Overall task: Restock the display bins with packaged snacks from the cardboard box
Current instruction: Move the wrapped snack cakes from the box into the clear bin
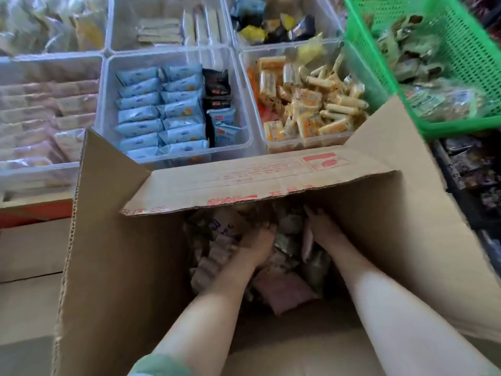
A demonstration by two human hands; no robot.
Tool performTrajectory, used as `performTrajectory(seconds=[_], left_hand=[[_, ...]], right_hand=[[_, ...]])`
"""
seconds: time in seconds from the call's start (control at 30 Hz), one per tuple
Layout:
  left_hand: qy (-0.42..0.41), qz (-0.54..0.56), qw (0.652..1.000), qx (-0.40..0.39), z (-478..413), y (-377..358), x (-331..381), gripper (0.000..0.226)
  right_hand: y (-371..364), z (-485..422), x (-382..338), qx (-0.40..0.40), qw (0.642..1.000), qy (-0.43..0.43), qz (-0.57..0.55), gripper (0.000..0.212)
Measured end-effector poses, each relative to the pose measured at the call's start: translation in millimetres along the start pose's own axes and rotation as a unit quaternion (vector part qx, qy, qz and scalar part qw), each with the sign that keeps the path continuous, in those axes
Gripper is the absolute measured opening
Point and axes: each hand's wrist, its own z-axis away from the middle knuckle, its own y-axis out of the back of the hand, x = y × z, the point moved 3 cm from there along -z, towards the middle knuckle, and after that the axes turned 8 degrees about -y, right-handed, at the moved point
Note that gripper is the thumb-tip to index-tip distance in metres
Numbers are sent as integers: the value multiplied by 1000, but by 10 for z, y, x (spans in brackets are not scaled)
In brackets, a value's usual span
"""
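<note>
I can't make out the fingertips of the left hand [257, 240] or the right hand [322, 229]: they sink among shadowed, blurred snack packets [282, 291]. The cardboard box [113, 240] flap [257, 177] hides the contents beneath it, and I can't read its red print.

light: bright, diffuse daylight | shadow: cardboard box [271, 175] interior dim | blur: soft overall, motion smear at edges | distortion: wide-angle bowing at corners

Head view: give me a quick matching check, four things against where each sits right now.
Things:
1 blue packets
2 yellow snack sticks
3 green basket
4 left hand and right hand

Places:
A inside the cardboard box
B far right of the view
C middle clear bin
D right clear bin

Pairs: 1-C, 2-D, 3-B, 4-A
</note>
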Motion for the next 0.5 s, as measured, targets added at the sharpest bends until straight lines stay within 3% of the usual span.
performTrajectory(seconds=[0.1,0.17,0.3,0.37,0.5], left_hand=[[0,-5,1000,7,13,-87,-33,49],[-2,1,1000,11,29,-109,-18,48],[16,47,999,5,81,-93,66,52],[13,77,997,6,136,-54,146,59],[27,106,994,-20,315,-9,284,75]], right_hand=[[-78,-143,-18,8,990,37,135,41],[-77,-152,-51,35,983,72,165,34],[21,18,-150,57,994,58,68,33],[44,184,-169,16,997,64,44,31],[190,626,-118,10,991,118,58,32]])
